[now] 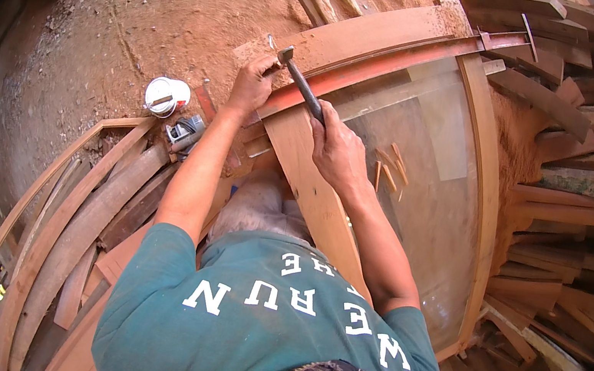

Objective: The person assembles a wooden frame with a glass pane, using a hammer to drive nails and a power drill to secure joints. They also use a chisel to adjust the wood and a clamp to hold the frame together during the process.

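My right hand is wrapped round the dark handle of a hammer. The hammer's head is up beside my left hand, near the left end of a wide wooden board. My left fingers are closed at the corner by that end, and what they pinch is hidden. Alongside the board runs a red metal bar clamp. A pale plank slants from under the clamp toward my body, passing below my right forearm. Several thin wooden pegs lie on the dusty panel right of my right hand.
A white bucket and a grey power tool stand on the left. Curved timbers lean at lower left. Stacked wood pieces line the right side. A curved wooden rail edges the panel. Sawdust covers the ground.
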`<state>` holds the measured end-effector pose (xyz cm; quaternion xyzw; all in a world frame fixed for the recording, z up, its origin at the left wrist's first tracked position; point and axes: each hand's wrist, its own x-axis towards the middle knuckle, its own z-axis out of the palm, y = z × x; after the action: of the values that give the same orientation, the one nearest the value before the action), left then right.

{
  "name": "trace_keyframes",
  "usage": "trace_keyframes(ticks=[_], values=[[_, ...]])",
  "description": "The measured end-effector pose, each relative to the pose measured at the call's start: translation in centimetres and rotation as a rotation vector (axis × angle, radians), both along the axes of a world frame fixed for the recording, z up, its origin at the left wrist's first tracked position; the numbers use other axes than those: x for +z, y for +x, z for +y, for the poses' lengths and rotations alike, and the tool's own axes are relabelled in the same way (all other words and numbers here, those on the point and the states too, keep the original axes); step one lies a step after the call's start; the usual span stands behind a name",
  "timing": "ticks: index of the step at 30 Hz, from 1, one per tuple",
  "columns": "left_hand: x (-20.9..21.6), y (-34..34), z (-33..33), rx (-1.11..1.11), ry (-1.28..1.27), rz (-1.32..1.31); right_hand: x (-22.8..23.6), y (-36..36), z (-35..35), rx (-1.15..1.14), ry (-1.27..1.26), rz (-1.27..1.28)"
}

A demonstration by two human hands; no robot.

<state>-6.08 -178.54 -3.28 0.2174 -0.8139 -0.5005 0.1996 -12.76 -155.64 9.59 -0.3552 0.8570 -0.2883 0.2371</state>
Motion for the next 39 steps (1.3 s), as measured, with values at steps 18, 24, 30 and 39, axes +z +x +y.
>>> trace_keyframes(ticks=[18, 24, 30, 39], values=[[-8.9, 1.2, -6.0, 0.427, 1.099, -0.305, -0.3, 1.5, 0.0, -0.008, -0.173, 0.081], [-8.4, 1.1, -3.7, 0.414, 0.828, -0.402, 3.8, 1.1, -0.6, -0.022, -0.241, 0.023], [-5.4, -0.5, -3.1, 0.430, 0.886, -0.534, -5.1, -0.2, 0.9, -0.009, 0.143, 0.072], [-4.6, -0.2, -4.3, 0.459, 0.883, -0.505, -3.2, 0.7, 0.6, 0.062, -0.467, 0.340]])
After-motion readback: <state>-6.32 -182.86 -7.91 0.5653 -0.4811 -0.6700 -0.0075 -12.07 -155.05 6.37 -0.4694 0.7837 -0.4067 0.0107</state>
